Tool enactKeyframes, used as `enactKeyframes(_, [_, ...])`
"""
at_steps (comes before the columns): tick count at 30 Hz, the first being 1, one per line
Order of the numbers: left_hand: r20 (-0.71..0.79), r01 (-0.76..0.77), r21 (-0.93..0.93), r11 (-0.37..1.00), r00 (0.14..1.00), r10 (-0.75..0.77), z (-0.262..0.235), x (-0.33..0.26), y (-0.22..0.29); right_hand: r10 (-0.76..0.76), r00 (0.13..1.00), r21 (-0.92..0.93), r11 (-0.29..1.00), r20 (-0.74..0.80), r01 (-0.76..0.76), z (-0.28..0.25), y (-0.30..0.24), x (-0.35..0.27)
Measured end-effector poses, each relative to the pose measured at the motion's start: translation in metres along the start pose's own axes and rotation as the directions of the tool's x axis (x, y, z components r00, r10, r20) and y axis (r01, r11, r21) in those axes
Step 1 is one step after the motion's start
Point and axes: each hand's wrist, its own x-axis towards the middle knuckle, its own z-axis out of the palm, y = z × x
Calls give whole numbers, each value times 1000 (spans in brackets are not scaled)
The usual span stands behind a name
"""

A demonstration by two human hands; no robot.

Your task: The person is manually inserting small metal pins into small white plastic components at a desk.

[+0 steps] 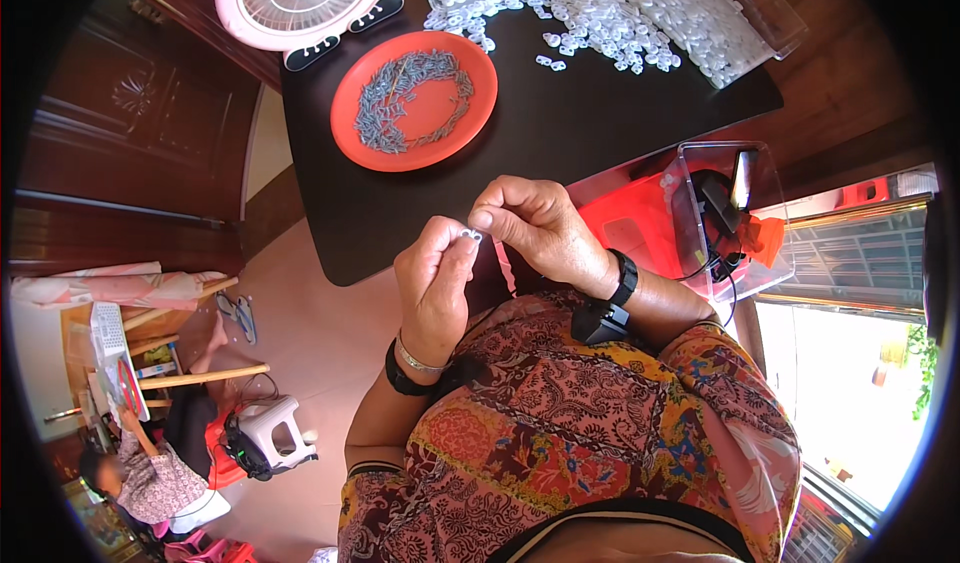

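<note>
My left hand (434, 288) pinches a small white plastic clip (471, 234) between thumb and forefinger, just beyond the table's near edge. Close beside it is my right hand (540, 231), thumb and forefinger pressed together at the clip's edge. Whatever sits in that right pinch is too small to make out. Past my hands, a round red plate (347, 123) holds many small grey screw-like pieces (378, 113) spread in a ring. A large heap of similar white clips (590, 13) lies at the table's far side, a few of them loose in front.
A pink-and-white fan (305, 8) stands behind the plate on the dark table (600, 103). Right of me, a clear plastic bin (690, 213) holds dark items and cables near a red stool (630, 218). Another person (165, 478) sits at lower left.
</note>
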Motion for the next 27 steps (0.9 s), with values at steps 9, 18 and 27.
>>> enactKeyframes(9, [3, -21, 81, 997, 1000, 20, 1, 0, -2, -78, 997, -184, 980, -7, 75, 2, -1, -1])
enactKeyframes(18, [-25, 6, 20, 1000, 1000, -5, 1, -2, -1, -37, 999, -58, 998, -15, 36, 4, 4, -1])
enactKeyframes(27, [-17, -14, 42, 999, 1000, 14, -1, -2, -1, 47, 992, -4, 999, 117, -47, -5, -4, 2])
